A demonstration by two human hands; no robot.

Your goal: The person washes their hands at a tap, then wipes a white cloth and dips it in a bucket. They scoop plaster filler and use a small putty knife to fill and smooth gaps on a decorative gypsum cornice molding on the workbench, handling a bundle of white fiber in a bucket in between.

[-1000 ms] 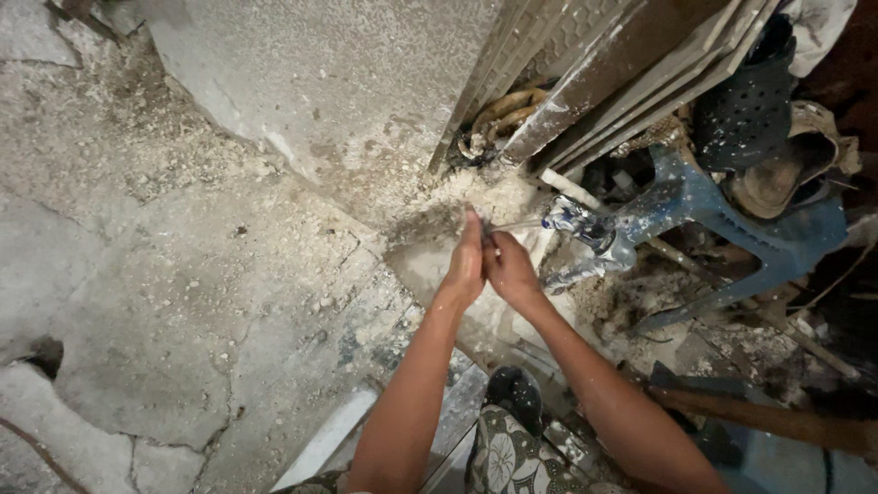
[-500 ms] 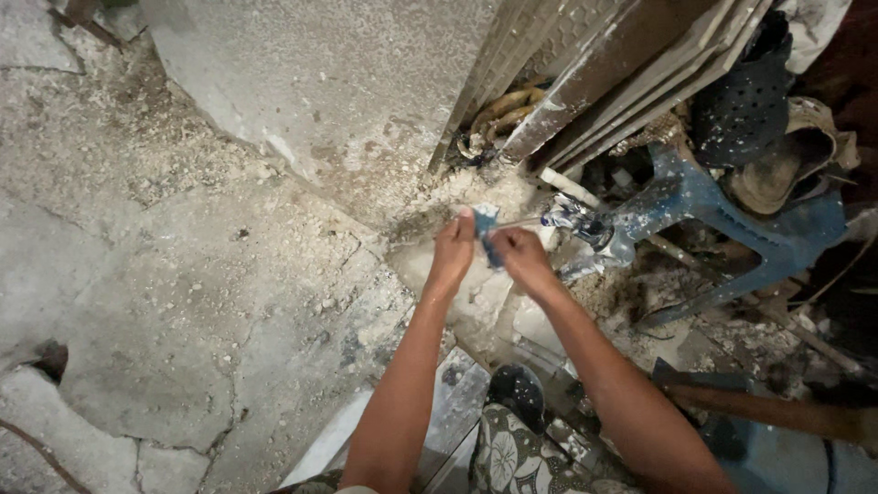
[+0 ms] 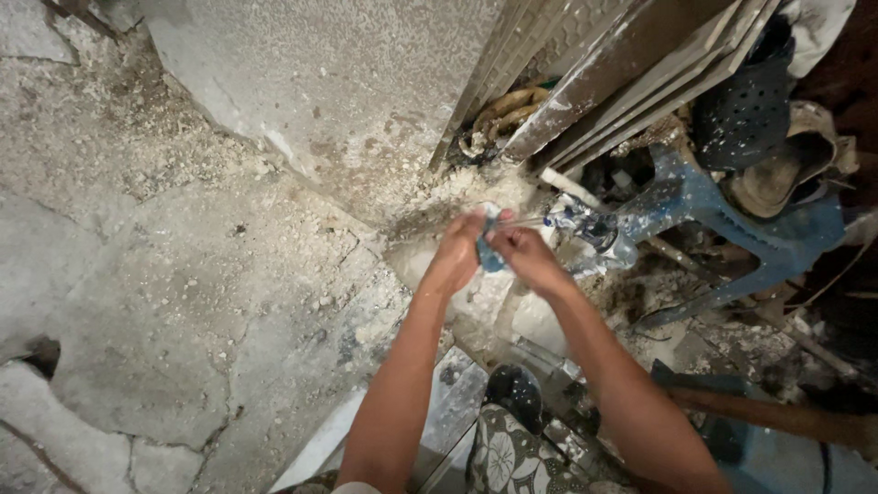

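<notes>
Left hand [image 3: 455, 259] and right hand [image 3: 523, 258] pressed together, clamped on a small blue object [image 3: 488, 256]; a paint-spattered tap [image 3: 585, 229] sits just right; rubble-strewn floor [image 3: 183, 302] spreads left.

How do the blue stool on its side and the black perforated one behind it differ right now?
The blue plastic stool lies tipped over, legs splayed, spattered with pale plaster; the black perforated stool is wedged higher against the leaning boards and looks cleaner. The blue one has a solid surface, the black one is dotted with holes. Both are plastic and sit right of the hands.
</notes>
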